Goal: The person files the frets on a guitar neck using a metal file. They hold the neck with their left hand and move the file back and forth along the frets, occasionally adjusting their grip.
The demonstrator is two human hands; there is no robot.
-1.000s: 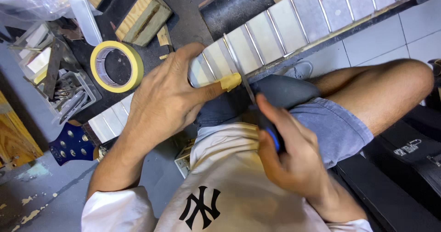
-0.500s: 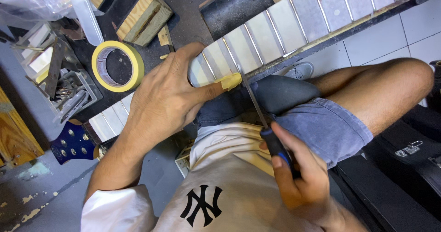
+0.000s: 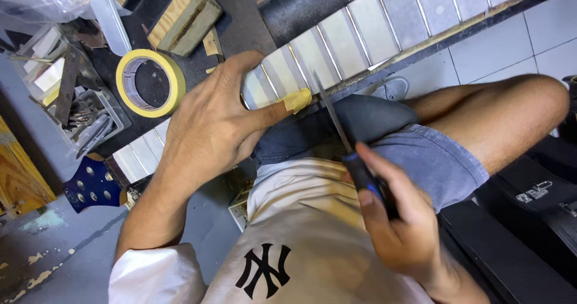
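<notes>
A guitar neck (image 3: pixel 384 33) with taped pale fret spaces and metal frets runs diagonally across the workbench. My left hand (image 3: pixel 210 123) wraps over it near the middle, thumb pressing next to a scrap of yellow masking tape (image 3: pixel 297 99). My right hand (image 3: pixel 396 220) grips a thin metal file with a dark blue-and-black handle (image 3: pixel 360 175). Its blade (image 3: pixel 330 114) points up and touches a fret just right of my left thumb. The neck's blue headstock (image 3: pixel 90 187) pokes out at lower left.
A roll of yellow masking tape (image 3: pixel 150 82) lies left of my left hand. Wooden blocks (image 3: pixel 183 15) and a black padded rest (image 3: pixel 306 3) lie behind it. A tray of small tools (image 3: pixel 72 99) stands at far left. My knee (image 3: pixel 499 117) is under the bench edge.
My right hand has slid back down toward my body, drawing the file along the fret. My left hand stays on the neck.
</notes>
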